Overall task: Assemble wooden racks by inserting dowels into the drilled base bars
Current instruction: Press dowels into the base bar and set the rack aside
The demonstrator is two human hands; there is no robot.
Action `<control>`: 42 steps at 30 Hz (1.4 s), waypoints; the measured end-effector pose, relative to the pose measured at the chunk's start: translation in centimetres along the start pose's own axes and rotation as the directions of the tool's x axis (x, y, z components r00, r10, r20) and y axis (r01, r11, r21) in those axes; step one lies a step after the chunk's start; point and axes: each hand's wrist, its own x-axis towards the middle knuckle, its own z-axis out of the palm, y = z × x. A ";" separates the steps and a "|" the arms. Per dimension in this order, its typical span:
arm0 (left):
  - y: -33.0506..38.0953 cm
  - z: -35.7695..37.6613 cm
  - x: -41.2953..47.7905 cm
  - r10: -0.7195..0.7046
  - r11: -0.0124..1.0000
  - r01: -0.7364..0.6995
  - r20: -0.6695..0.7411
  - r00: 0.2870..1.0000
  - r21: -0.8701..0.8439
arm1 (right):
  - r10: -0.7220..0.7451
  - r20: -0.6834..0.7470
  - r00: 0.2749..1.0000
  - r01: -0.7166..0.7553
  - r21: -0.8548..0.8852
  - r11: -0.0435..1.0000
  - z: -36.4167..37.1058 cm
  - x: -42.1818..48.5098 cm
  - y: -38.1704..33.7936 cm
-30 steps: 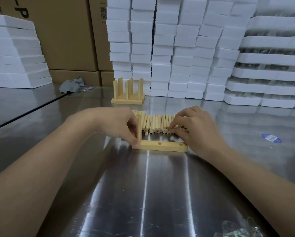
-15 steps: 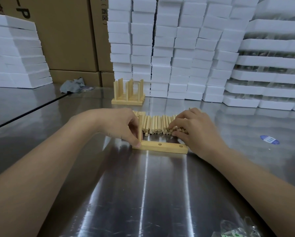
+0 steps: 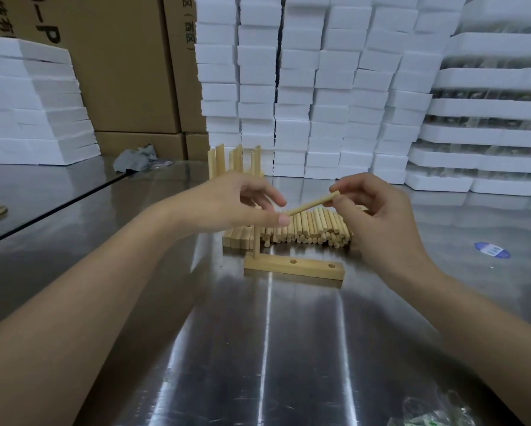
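Over the steel counter (image 3: 273,348), the right hand (image 3: 381,222) is pinching 1 dowel (image 3: 311,205) by its upper end between thumb and fingertips. It is holding the dowel slanted in the air, with the lower end pointing toward the left hand (image 3: 233,204). The left hand is hovering with thumb and forefinger apart, gripping nothing. The dowel's lower tip is sitting just beside the thumb, and whether the 2 are touching cannot be told.

Below both hands, the base bar (image 3: 307,270) is lying flat on the counter, carrying 1 upright dowel (image 3: 256,244) in its left hole and showing 2 open holes to the right. Just behind it, a pile of loose dowels (image 3: 313,229) is lying side by side, with a few square bars (image 3: 235,238) lying at its left end.

Farther back, a finished rack (image 3: 236,161) is standing near stacked white foam blocks (image 3: 319,87). Cardboard boxes (image 3: 119,72) are standing at back left, with a grey rag (image 3: 135,159) lying before them.
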 end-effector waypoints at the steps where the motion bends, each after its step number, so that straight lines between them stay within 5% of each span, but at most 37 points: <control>1: 0.2 0.0 0.0 0.019 0.998 -0.020 -0.029 0.999 -0.053 | 0.011 0.006 1.000 -0.011 0.019 1.000 0.0 -0.1 0.0; 8: 0.4 0.9 0.5 0.080 0.997 -0.082 -0.118 0.990 -0.014 | 0.001 -0.007 1.000 0.000 0.069 0.998 -0.4 -0.3 -0.5; 14: 0.5 0.4 0.4 0.072 0.959 -0.147 -0.296 0.953 -0.241 | -0.042 -0.009 0.999 0.042 0.017 0.999 -0.5 -0.3 -0.4; 18: 0.6 0.6 0.6 0.053 0.932 -0.173 -0.353 0.934 -0.318 | -0.041 0.110 0.993 0.050 -0.073 0.996 -0.3 -0.5 0.3; 27: 0.8 1.9 0.5 0.093 0.974 -0.128 -0.185 0.978 -0.189 | 0.059 0.464 0.884 0.111 -0.330 0.937 0.6 -1.3 2.2; 42: 1.1 2.3 0.5 0.138 0.981 -0.155 -0.142 0.980 -0.114 | 0.033 0.482 0.875 0.135 -0.310 0.941 0.8 -1.3 2.0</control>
